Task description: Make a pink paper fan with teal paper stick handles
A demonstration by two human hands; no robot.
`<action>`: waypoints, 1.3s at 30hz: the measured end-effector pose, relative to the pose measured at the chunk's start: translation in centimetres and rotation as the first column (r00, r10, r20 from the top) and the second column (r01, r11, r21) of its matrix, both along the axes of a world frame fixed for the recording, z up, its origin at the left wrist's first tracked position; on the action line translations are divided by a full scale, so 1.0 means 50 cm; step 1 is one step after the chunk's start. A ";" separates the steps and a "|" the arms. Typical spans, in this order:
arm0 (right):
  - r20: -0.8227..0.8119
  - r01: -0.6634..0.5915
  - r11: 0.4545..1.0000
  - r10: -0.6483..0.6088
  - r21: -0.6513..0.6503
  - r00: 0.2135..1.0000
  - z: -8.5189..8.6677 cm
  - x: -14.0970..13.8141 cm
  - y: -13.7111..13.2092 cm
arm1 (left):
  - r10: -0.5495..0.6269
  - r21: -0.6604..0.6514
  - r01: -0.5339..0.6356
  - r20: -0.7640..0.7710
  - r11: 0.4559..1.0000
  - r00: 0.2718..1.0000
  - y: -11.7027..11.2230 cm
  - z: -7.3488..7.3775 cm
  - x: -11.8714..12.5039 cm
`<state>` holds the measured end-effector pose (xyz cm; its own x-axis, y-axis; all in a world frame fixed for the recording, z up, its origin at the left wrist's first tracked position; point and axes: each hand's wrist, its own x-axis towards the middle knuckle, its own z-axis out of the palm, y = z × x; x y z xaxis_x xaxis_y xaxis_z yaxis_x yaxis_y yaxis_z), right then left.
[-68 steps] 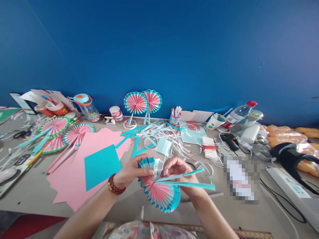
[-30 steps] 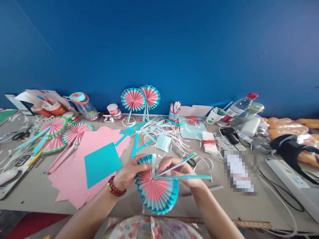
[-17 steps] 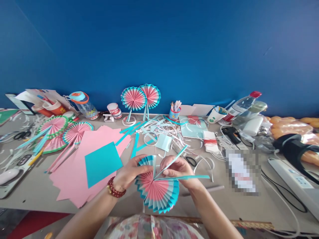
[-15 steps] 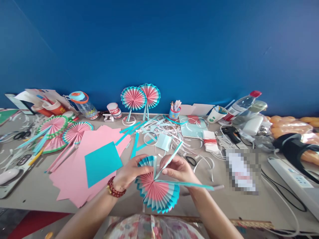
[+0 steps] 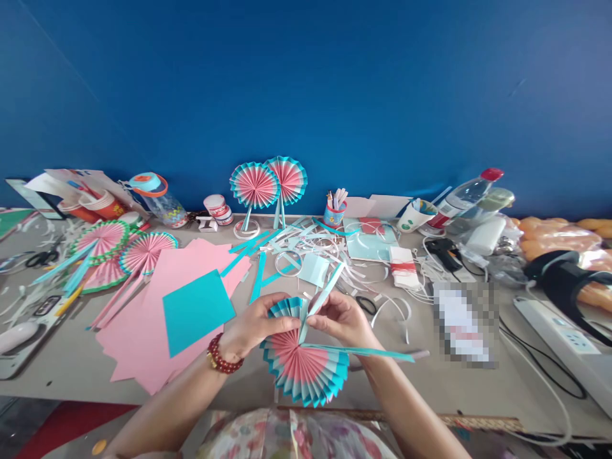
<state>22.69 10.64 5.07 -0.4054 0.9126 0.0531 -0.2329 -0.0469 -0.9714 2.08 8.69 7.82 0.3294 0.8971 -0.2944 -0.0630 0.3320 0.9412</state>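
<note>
A pleated paper fan point(image 5: 308, 373), pink at the centre and teal at the rim, is spread over the table's front part. My left hand point(image 5: 261, 325) grips its upper left folds, thumb on top and fingers behind. In my right hand point(image 5: 342, 319) a pale blue paper strip point(image 5: 327, 287) is pinched between thumb and fingers, slanting up to the right beside the fan's upper edge. Another teal strip point(image 5: 377, 352) reaches from the fan's centre to the right, passing by my right wrist. My right fingertips lie close to the fan's end fold; whether they touch it I cannot tell.
Left of my hands lie pink sheets point(image 5: 138, 319) under a teal square point(image 5: 198, 312). Finished fans point(image 5: 255, 185) stand by the wall; others point(image 5: 148, 252) lie at left. Paper scraps point(image 5: 310, 239), scissors point(image 5: 367, 305), a glue gun point(image 5: 442, 255) and a power strip point(image 5: 559, 331) lie around.
My right fingers have shifted on the pale strip, which now leans a little further left and stands nearer the fan's upper edge. My left hand keeps its hold on the fan.
</note>
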 end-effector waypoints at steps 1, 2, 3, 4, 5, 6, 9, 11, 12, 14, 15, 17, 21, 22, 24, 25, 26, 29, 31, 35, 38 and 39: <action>0.014 -0.001 1.000 0.001 0.002 1.000 0.000 0.000 0.000 | -0.001 0.000 0.001 -0.001 1.000 1.000 0.000 -0.001 0.000; 0.027 -0.004 1.000 0.003 0.004 1.000 0.001 0.001 0.001 | -0.002 -0.004 0.002 -0.001 1.000 1.000 0.000 -0.001 0.001; 0.036 -0.006 1.000 0.006 0.007 0.999 0.001 0.001 0.002 | -0.003 -0.011 0.003 0.001 1.000 1.000 0.000 0.000 0.002; 0.043 -0.008 1.000 0.008 0.011 0.999 0.001 0.001 0.002 | -0.005 -0.019 0.005 0.004 1.000 1.000 0.001 0.001 0.003; 0.046 -0.009 1.000 0.009 0.016 0.999 0.002 0.001 0.003 | -0.008 -0.025 0.008 0.007 1.000 1.000 0.001 0.002 0.004; 0.049 -0.012 1.000 0.011 0.021 0.999 0.002 0.001 0.003 | -0.011 -0.028 0.011 0.009 1.000 1.000 0.001 0.004 0.005; 0.060 -0.018 1.000 0.017 0.012 0.998 0.003 0.000 0.003 | -0.025 -0.010 0.025 0.002 1.000 1.000 0.001 0.011 0.007; 0.058 -0.022 1.000 0.022 -0.007 0.998 0.005 0.000 0.003 | -0.031 0.004 0.031 -0.004 1.000 1.000 0.001 0.014 0.007; 0.053 -0.023 1.000 0.024 -0.017 0.998 0.005 -0.001 0.003 | -0.033 0.007 0.033 -0.006 0.999 0.999 0.001 0.015 0.007; 0.039 -0.022 0.999 0.023 -0.028 0.999 0.005 -0.001 0.003 | -0.031 0.008 0.031 -0.011 0.999 0.999 0.001 0.015 0.007; 0.032 -0.023 0.999 0.024 -0.031 0.999 0.005 -0.001 0.002 | -0.030 0.007 0.030 -0.013 1.000 0.999 0.002 0.015 0.007; 0.013 -0.032 0.999 0.033 -0.037 0.999 0.003 0.000 0.002 | -0.034 0.011 0.034 -0.015 0.999 0.999 0.002 0.014 0.007; -0.068 -0.059 0.996 0.054 -0.070 0.996 0.001 -0.002 0.002 | -0.053 0.020 0.054 -0.035 0.998 0.998 0.003 0.011 0.006; -0.094 -0.064 0.994 0.056 -0.083 0.994 0.001 -0.003 0.002 | -0.067 0.017 0.068 -0.045 0.998 0.997 0.004 0.011 0.005; -0.149 -0.072 0.992 0.055 -0.108 0.987 0.004 -0.005 0.003 | -0.098 0.012 0.099 -0.065 0.995 0.993 0.005 0.010 0.004; -0.172 -0.078 0.990 0.057 -0.115 0.983 0.006 -0.006 0.003 | -0.112 0.010 0.113 -0.072 0.993 0.991 0.006 0.009 0.004; -0.191 -0.084 0.989 0.060 -0.119 0.980 0.007 -0.006 0.003 | -0.123 0.009 0.124 -0.074 0.992 0.990 0.007 0.009 0.004; -0.210 -0.111 0.986 0.083 -0.123 0.974 0.007 -0.005 0.006 | -0.143 0.004 0.144 -0.054 0.990 0.988 0.008 0.009 0.006; -0.210 -0.140 0.983 0.113 -0.118 0.971 0.004 -0.001 0.009 | -0.154 -0.015 0.153 -0.032 0.988 0.988 0.010 0.012 0.008; -0.213 -0.176 0.979 0.151 -0.102 0.965 -0.004 0.007 0.019 | -0.184 -0.039 0.184 -0.003 0.982 0.983 0.016 0.020 0.012; -0.196 -0.247 0.965 0.225 -0.092 0.954 -0.003 0.014 0.030 | -0.211 -0.008 0.211 0.008 0.977 0.977 0.021 0.019 0.012; -0.192 -0.273 0.958 0.253 -0.088 0.948 -0.002 0.016 0.033 | -0.220 -0.002 0.220 0.004 0.976 0.976 0.023 0.017 0.011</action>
<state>23.49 12.32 4.98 -0.6253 0.7788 0.0494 -0.3647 -0.2357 -0.9008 2.66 9.84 8.67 0.5195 0.8019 -0.2952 0.0083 0.3407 0.9401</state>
